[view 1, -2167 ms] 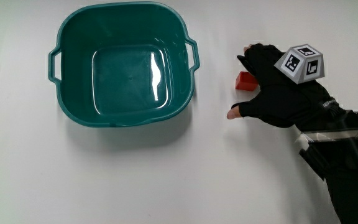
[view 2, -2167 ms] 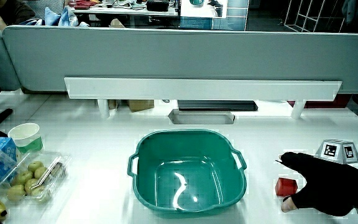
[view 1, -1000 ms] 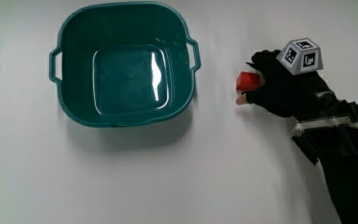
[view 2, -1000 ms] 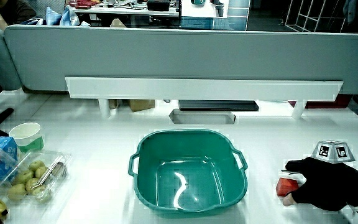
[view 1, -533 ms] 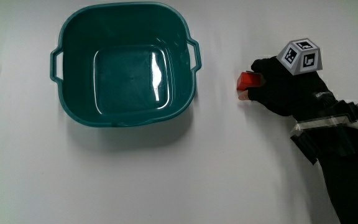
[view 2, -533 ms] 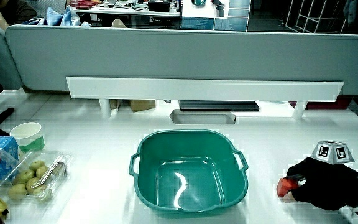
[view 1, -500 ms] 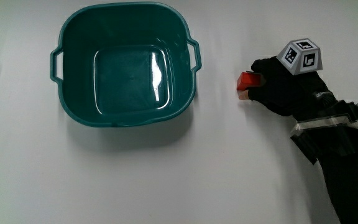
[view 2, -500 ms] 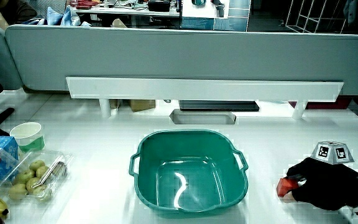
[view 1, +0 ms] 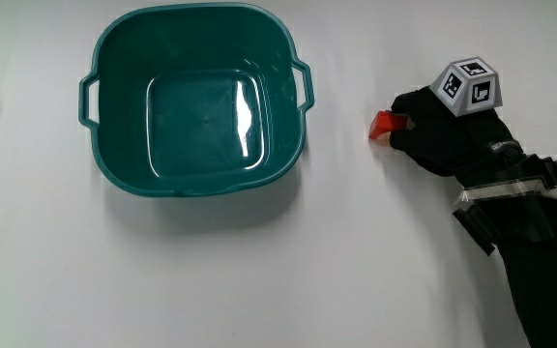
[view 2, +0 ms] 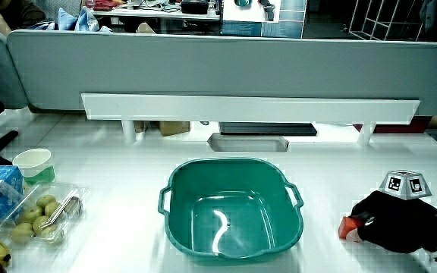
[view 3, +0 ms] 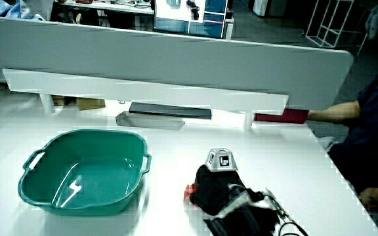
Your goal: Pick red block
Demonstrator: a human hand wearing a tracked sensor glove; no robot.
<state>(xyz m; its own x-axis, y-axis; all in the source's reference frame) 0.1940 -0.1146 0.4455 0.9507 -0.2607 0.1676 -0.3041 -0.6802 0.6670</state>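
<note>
Pinching the red block (view 1: 386, 125), the hand (view 1: 443, 140) keeps its grip beside the basin (view 1: 196, 97).

The hand (view 1: 443, 140) wears a black fabric glove that covers it down to the wrist. On its back sits a small pale grey cube (view 1: 472, 89) whose faces carry black-and-white square patterns; in both side views the cube (view 2: 404, 183) stands up as the hand's highest part. At about 5 o'clock from the cube in the main view, a pale strap (view 1: 511, 187) crosses the wrist. From there a black sleeve (view 1: 540, 266) covers the forearm.
</note>
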